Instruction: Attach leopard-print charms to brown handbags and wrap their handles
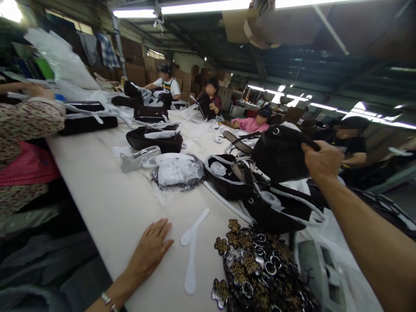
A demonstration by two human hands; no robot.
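Observation:
My left hand (151,251) lies flat on the white table (97,190), fingers stretched out, holding nothing. Just right of it are two white spoon-shaped strips (191,255), one crossing the other. My right hand (323,160) is closed on the edge of a black bag (281,151), raised above other dark bags. Below it sits an open black bag (227,184) with a white roll inside and pale trim. Nearer me is a heap of leopard-print key rings (253,264) with metal rings. A clear plastic packet (177,171) lies left of the open bag.
Another dark bag (156,138) stands farther back, beside a grey tape dispenser (139,159). A white-grey plastic holder (321,273) is at the lower right. At the left edge a person's floral sleeve (29,119) reaches over the table. Several people work at the far side.

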